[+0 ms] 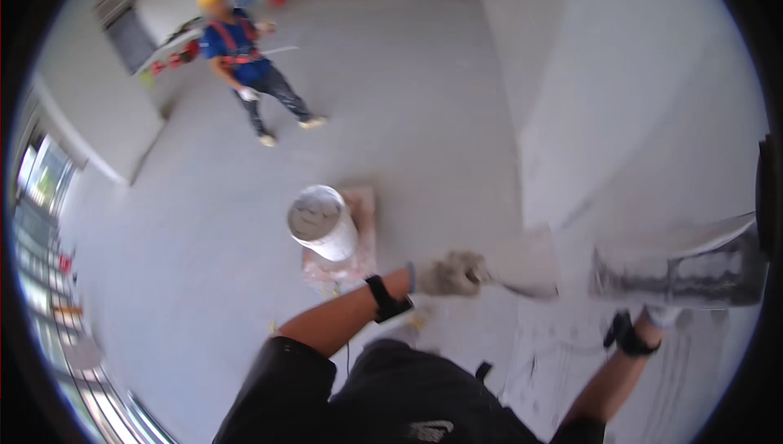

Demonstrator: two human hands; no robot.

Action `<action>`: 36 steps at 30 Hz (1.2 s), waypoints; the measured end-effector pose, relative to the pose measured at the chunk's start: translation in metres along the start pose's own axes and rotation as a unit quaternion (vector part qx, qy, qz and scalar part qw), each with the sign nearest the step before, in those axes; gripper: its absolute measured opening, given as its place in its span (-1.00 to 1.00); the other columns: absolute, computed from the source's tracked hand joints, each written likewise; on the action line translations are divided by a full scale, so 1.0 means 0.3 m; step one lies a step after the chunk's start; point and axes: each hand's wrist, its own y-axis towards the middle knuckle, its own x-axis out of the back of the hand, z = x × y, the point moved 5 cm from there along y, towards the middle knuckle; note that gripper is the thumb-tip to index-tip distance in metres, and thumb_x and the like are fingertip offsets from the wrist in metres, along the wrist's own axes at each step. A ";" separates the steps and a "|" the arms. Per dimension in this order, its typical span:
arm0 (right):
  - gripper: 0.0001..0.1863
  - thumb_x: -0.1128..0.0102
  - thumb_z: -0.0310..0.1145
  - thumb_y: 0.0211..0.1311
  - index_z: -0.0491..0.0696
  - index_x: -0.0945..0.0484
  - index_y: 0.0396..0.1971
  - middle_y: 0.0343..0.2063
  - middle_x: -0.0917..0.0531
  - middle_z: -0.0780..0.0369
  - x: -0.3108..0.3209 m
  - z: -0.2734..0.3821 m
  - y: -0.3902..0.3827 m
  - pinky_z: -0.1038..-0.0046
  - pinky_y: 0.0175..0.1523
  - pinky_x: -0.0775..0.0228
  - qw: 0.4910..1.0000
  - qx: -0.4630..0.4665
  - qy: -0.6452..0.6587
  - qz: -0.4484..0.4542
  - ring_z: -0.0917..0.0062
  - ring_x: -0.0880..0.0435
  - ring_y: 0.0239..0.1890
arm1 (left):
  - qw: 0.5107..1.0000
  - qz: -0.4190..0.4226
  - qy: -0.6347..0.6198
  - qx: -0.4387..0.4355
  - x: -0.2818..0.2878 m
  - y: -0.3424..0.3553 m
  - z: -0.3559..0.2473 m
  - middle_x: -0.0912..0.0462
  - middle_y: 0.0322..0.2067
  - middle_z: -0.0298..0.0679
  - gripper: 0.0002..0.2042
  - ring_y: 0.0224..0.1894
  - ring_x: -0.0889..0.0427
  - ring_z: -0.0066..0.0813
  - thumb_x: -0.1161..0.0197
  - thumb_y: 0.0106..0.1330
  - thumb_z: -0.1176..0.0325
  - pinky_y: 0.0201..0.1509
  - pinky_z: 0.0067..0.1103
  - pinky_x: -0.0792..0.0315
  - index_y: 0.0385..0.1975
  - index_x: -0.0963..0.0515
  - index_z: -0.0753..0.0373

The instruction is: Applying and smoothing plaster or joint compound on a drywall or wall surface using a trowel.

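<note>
Two tools, one to each gloved hand: my left hand [453, 274] grips the handle of a broad scraper [528, 263], its blade pointing right toward a wide, smeared blade [677, 273] at my right hand [662, 316], the two blades apart. That wide blade hides my right fingers, so I cannot tell how they close. Two black wristbands, one on the left [388, 299] and one on the right, circle my wrists. One white bucket [336, 242] of grey paste stands on a pinkish slab [364, 209] on the grey floor [408, 118], between me and one other person [238, 48] in a yellow helmet and red harness. A pale wall [620, 85] rises at right; windows [45, 171] line the left.
</note>
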 end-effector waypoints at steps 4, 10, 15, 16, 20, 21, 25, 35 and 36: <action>-0.63 0.02 -0.12 0.52 0.01 -0.44 0.16 0.15 -0.49 0.17 -0.226 0.712 0.182 0.24 0.34 -0.19 0.738 0.242 0.606 0.168 0.35 -0.36 0.17 | 0.993 0.091 0.011 0.071 0.110 0.033 -0.109 -0.49 -0.67 -0.18 -0.73 -0.62 -0.51 -0.28 -0.39 0.06 0.26 -0.43 -0.43 -0.46 -0.54 -0.50 0.34; -0.74 -0.12 -0.23 0.43 0.00 -0.52 0.00 -0.17 -0.63 0.20 -0.394 0.811 0.021 0.37 0.12 -0.34 0.738 -0.019 0.664 0.123 0.44 -0.49 -0.10 | 0.998 0.058 0.020 -0.018 0.175 -0.007 -0.187 -0.46 -0.69 -0.16 -0.74 -0.65 -0.43 -0.30 -0.37 0.05 0.31 -0.44 -0.45 -0.43 -0.53 -0.50 0.39; -0.89 -0.17 -0.61 0.13 -0.18 -0.57 -0.31 -0.40 -0.61 0.25 -0.647 0.961 -0.104 0.48 -0.21 -0.50 0.932 -0.042 0.299 0.202 0.54 -0.59 -0.39 | 0.994 0.067 0.069 -0.059 0.397 -0.200 -0.195 -0.49 -0.68 -0.11 -0.75 -0.65 -0.45 -0.28 -0.35 0.05 0.32 -0.44 -0.43 -0.45 -0.52 -0.52 0.42; -0.87 -0.23 -0.62 0.10 -0.19 -0.57 -0.32 -0.44 -0.61 0.26 -0.689 1.007 -0.135 0.56 -0.26 -0.48 0.921 -0.105 0.297 0.229 0.64 -0.59 -0.39 | 0.994 0.055 0.084 -0.050 0.489 -0.217 -0.224 -0.50 -0.68 -0.11 -0.76 -0.65 -0.47 -0.27 -0.35 0.04 0.32 -0.44 -0.43 -0.45 -0.51 -0.53 0.40; -0.90 -0.23 -0.53 0.15 -0.17 -0.57 -0.32 -0.47 -0.60 0.28 -0.880 0.986 -0.267 0.54 -0.29 -0.48 0.912 -0.247 0.240 0.223 0.65 -0.58 -0.43 | 0.990 0.023 0.099 -0.099 0.748 -0.175 -0.302 -0.49 -0.66 -0.12 -0.85 -0.61 -0.55 -0.23 -0.37 0.08 0.36 -0.47 -0.39 -0.47 -0.47 -0.59 0.28; -0.90 -0.21 -0.46 0.22 -0.14 -0.59 -0.29 -0.49 -0.60 0.28 -0.927 0.969 -0.300 0.51 -0.31 -0.51 0.891 -0.284 0.320 0.151 0.61 -0.59 -0.47 | 0.983 -0.002 0.125 -0.137 0.801 -0.158 -0.315 -0.51 -0.63 -0.12 -0.87 -0.58 -0.58 -0.23 -0.39 0.08 0.38 -0.45 -0.39 -0.48 -0.43 -0.61 0.25; -0.80 -0.10 -0.28 0.40 -0.06 -0.61 -0.18 -0.43 -0.68 0.25 -1.197 1.120 -0.356 0.38 -0.33 -0.61 0.592 -0.389 0.686 -0.168 0.45 -0.67 -0.48 | 0.942 -0.013 0.276 -0.192 0.900 -0.137 -0.250 -0.64 -0.41 -0.14 -0.76 -0.38 -0.63 -0.16 -0.36 0.11 0.32 -0.28 -0.39 -0.48 -0.24 -0.64 0.24; -0.62 0.01 -0.28 0.53 -0.14 -0.46 0.21 0.05 -0.66 0.20 -1.395 1.439 -0.389 0.45 0.07 -0.62 0.419 -0.148 0.890 -0.100 0.50 -0.70 -0.02 | 0.926 -0.001 0.177 -0.334 0.882 -0.102 -0.453 -0.59 -0.35 -0.14 -0.55 -0.31 -0.61 -0.12 -0.36 0.02 0.51 -0.22 -0.34 -0.52 0.00 -0.63 0.13; -0.61 0.00 -0.28 0.53 -0.14 -0.46 0.21 0.05 -0.65 0.21 -1.398 1.452 -0.387 0.45 0.07 -0.62 0.422 -0.146 0.889 -0.101 0.51 -0.70 -0.02 | 0.921 0.003 0.218 -0.323 0.879 -0.107 -0.485 -0.58 -0.36 -0.13 -0.54 -0.26 -0.60 -0.11 -0.35 0.02 0.51 -0.17 -0.33 -0.51 0.02 -0.63 0.13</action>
